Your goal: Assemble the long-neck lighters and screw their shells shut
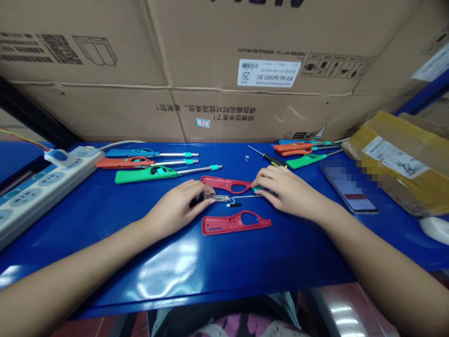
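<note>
Left hand pinching a clear tube between 2 red casing halves on a blue table, right hand pinching a teal piece, carton behind bearing upside-down Chinese writing

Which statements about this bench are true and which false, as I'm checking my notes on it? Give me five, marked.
1. The left hand holds the clear part. True.
2. The near red shell touches the far red shell. False: the two lie apart.
3. The phone lies right of the right hand. True.
4. The green lighter at left lies beyond the blue lighter. False: the blue lighter lies beyond it.
5. The screwdriver lies beyond the right hand. True.
</note>
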### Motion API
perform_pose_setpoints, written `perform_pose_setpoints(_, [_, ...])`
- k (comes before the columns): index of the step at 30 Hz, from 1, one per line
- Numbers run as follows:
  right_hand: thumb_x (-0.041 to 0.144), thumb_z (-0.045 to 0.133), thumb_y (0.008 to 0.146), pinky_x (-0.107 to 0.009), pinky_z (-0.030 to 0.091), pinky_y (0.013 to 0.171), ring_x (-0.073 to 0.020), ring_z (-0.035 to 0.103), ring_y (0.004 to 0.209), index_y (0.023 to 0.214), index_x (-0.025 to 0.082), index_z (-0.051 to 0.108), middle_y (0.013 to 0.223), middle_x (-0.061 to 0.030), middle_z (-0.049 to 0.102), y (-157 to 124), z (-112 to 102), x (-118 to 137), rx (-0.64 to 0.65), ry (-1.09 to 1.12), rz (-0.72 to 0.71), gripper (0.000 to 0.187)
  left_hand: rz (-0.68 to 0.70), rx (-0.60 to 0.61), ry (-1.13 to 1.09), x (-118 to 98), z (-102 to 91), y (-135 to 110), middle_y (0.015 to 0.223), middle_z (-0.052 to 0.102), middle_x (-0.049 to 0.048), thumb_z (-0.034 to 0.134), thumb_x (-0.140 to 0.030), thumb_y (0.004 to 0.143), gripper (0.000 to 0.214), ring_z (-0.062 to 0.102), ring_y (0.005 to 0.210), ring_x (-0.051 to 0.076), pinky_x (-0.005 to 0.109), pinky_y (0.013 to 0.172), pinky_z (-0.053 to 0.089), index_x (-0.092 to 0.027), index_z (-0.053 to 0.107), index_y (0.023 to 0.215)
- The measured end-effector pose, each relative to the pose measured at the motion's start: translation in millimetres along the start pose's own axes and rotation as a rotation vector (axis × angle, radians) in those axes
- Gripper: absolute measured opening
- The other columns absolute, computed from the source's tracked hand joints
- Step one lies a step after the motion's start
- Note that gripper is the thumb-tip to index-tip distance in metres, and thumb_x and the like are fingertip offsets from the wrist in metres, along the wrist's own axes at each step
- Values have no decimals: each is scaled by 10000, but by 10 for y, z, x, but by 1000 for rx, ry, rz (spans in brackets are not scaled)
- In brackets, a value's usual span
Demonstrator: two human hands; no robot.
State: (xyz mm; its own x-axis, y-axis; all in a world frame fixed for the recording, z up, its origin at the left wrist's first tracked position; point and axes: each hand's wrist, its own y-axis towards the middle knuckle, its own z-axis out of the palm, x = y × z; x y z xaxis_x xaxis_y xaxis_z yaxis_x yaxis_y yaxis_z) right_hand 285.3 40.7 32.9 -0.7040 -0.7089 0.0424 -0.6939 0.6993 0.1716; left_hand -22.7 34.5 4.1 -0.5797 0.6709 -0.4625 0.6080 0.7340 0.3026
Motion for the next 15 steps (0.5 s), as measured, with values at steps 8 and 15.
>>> perform_pose_setpoints(8, [289, 539, 1005, -388, 429, 953, -226, 588, 1076, 1215, 195, 650, 1175, -87, 675, 1, 22, 165, -144, 215, -67, 255, 211, -127, -29, -137, -34, -15, 1054, 697, 48, 632, -190, 966, 180, 636, 988, 152, 281, 896, 522, -175, 678, 1139])
perform_pose_setpoints(15, [320, 605, 977, -379, 422, 947, -207, 616, 1080, 1158, 211, 656, 1136, -51, 716, 22, 98, 531, -106, 407, -4, 217, 373, -183, 0, -233, -43, -28, 1016, 700, 70, 681, -112, 915, 216, 654, 925, 159, 294, 836, 548, -144, 686, 1128])
